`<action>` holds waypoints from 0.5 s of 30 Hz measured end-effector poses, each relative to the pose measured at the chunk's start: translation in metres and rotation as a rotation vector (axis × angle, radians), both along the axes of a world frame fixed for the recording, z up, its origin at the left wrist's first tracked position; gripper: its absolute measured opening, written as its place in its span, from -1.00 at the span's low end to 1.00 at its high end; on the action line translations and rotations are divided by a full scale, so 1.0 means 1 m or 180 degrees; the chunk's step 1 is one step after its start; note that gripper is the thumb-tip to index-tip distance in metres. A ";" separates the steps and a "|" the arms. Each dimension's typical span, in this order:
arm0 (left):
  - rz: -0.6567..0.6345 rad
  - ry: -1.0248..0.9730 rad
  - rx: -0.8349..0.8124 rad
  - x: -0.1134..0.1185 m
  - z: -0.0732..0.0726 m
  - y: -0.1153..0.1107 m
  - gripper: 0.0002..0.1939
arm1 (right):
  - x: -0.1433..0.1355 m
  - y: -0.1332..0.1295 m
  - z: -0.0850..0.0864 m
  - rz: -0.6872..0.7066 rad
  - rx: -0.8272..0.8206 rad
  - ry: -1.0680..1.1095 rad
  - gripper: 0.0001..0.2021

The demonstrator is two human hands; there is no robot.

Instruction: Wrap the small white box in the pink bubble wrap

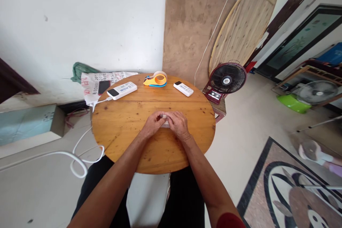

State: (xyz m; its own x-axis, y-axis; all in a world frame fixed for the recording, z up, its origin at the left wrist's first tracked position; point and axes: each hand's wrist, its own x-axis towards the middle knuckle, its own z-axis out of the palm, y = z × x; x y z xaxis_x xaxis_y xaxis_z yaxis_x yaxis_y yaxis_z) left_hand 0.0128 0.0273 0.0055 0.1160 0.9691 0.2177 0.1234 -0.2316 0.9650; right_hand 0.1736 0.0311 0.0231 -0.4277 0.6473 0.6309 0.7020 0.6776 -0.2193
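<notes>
At the middle of the round wooden table, my left hand and my right hand meet, fingertips together. Both sets of fingers are closed around a small whitish boxlike object. Most of it is hidden by the fingers, so its kind does not show. Beyond the hands lies an orange and blue tape dispenser. A white device with a dark end rests to its right. To its left is a larger white power strip or power bank with a white cable plugged into its near end.
A printed sack and a dark phone-like slab are at the table's far left edge. The white cable loops down past the left side. A fan stands beyond the right edge. A round wooden tabletop leans against the wall.
</notes>
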 end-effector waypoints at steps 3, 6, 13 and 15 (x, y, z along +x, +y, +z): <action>0.0004 0.0019 0.0046 0.000 0.000 0.000 -0.74 | 0.000 -0.001 0.001 0.0003 0.0037 -0.0172 -0.70; -0.0007 0.0024 0.0051 0.000 0.003 -0.001 -0.75 | 0.000 -0.002 0.004 -0.0021 0.0037 -0.0255 -0.70; -0.0040 -0.0082 0.0008 0.000 0.004 -0.002 -0.76 | 0.000 -0.004 0.006 0.0065 0.0135 -0.0242 -0.71; -0.0048 -0.0102 -0.0005 0.000 0.004 -0.002 -0.76 | 0.000 -0.004 0.005 0.0071 0.0166 -0.0214 -0.72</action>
State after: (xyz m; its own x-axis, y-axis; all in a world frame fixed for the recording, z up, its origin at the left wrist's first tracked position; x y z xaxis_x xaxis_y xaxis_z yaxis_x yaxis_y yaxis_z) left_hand 0.0132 0.0258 0.0094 0.1234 0.9676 0.2200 0.0889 -0.2316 0.9687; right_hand 0.1737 0.0273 0.0280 -0.4843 0.6042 0.6328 0.6985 0.7025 -0.1362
